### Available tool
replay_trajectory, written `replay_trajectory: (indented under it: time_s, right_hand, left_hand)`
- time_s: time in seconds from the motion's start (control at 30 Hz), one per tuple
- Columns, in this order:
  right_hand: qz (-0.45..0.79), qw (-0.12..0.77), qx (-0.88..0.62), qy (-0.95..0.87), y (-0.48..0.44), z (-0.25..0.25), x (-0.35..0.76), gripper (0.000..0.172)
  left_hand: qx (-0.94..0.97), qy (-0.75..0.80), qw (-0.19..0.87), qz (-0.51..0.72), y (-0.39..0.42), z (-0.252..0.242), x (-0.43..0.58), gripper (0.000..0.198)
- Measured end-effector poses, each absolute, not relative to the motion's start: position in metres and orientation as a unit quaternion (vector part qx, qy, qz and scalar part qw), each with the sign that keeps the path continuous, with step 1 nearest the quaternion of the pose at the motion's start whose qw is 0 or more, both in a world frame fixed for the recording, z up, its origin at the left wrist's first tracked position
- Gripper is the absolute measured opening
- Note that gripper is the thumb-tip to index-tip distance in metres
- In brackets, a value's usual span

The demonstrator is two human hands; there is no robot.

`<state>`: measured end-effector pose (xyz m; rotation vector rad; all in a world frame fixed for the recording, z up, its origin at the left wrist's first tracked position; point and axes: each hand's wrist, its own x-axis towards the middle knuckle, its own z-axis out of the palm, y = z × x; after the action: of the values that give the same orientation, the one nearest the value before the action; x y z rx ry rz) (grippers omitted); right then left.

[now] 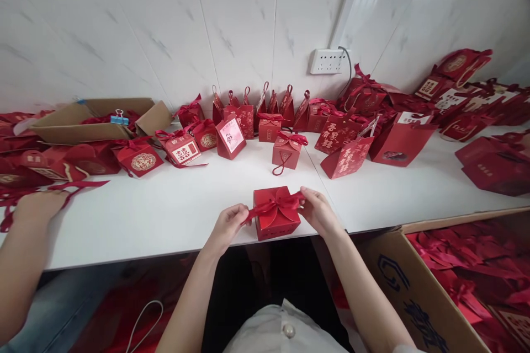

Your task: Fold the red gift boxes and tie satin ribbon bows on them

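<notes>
A red gift box point(269, 230) with petal-like folded flaps stands at the table's front edge, straight before me. Across its top runs a red ribbon point(276, 204), tied in a bow at the middle. My left hand point(230, 223) pinches the ribbon on the box's left side. On the right side, my right hand point(318, 209) grips the other part of the ribbon between thumb and fingers. Just behind the box stands a smaller red box point(286, 151) with a bow and a hanging loop.
Many red gift boxes point(141, 161) line the white table point(165, 215) along the tiled wall. An open carton point(91, 121) with a blue clip point(119, 117) is at the back left. At lower right, a big carton point(397, 265) holds red pieces. A co-worker's hand point(39, 207) touches ribbons at left.
</notes>
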<state>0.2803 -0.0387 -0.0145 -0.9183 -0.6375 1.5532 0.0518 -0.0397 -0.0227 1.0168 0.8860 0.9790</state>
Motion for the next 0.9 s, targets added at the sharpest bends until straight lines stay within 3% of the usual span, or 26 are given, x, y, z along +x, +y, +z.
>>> replay_trajectory:
  time_s: [0.2,0.37,0.5,0.67,0.9]
  right_hand:
    - [0.601,0.677,-0.403,-0.135,-0.025,0.002,0.319,0.036]
    - [0.515,0.691,-0.422,-0.28,-0.021,0.031,0.343,0.041]
    - [0.466,0.692,-0.417,-0.361,-0.011,0.062,0.342,0.044]
    - [0.467,0.645,-0.386,-0.465,0.001,0.109,0.307,0.039]
    - [0.386,0.515,-0.372,-0.669,0.01,0.167,0.268,0.045]
  left_hand:
    - [0.337,0.388,0.634,0.578,-0.032,-0.013,0.016,0.034]
    - [0.31,0.408,0.582,0.632,-0.024,0.01,-0.009,0.028]
    - [0.338,0.375,0.563,0.655,-0.012,0.044,-0.003,0.036]
    - [0.453,0.263,0.59,0.614,0.008,0.095,0.04,0.04]
    - [0.533,0.203,0.585,0.576,0.022,0.137,0.086,0.015]
